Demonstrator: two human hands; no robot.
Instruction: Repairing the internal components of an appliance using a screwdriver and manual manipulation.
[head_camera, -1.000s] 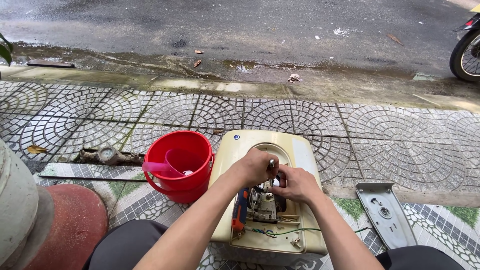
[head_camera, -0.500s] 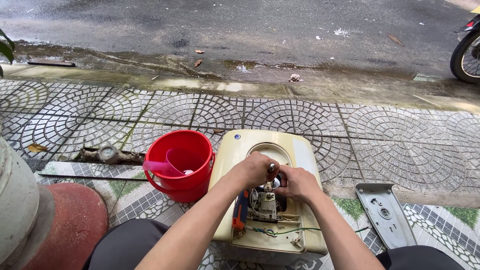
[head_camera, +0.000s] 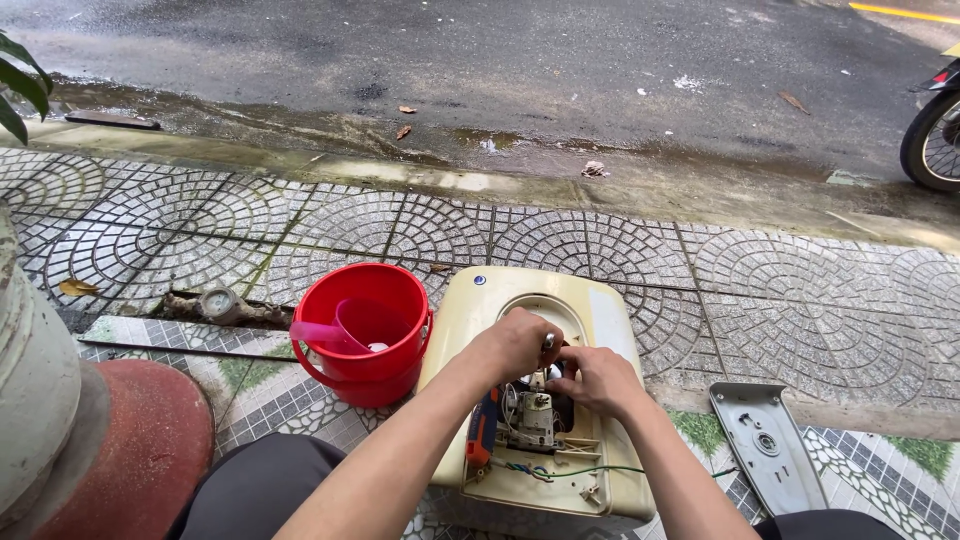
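Gripping a metal fitting (head_camera: 547, 343) upright, left hand (head_camera: 515, 345) closed over the heater's (head_camera: 480, 310) opening; right hand (head_camera: 597, 379) pinched beside it.

Daylight on a patterned paved sidewalk (head_camera: 780, 290), a wet road (head_camera: 520, 70) beyond the kerb (head_camera: 640, 195)

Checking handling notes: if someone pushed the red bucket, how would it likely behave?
The bucket looks like thin plastic, so probably light and apt to slide on the tiles. The pink scoop leaning inside would likely shift. Its water level cannot be told.
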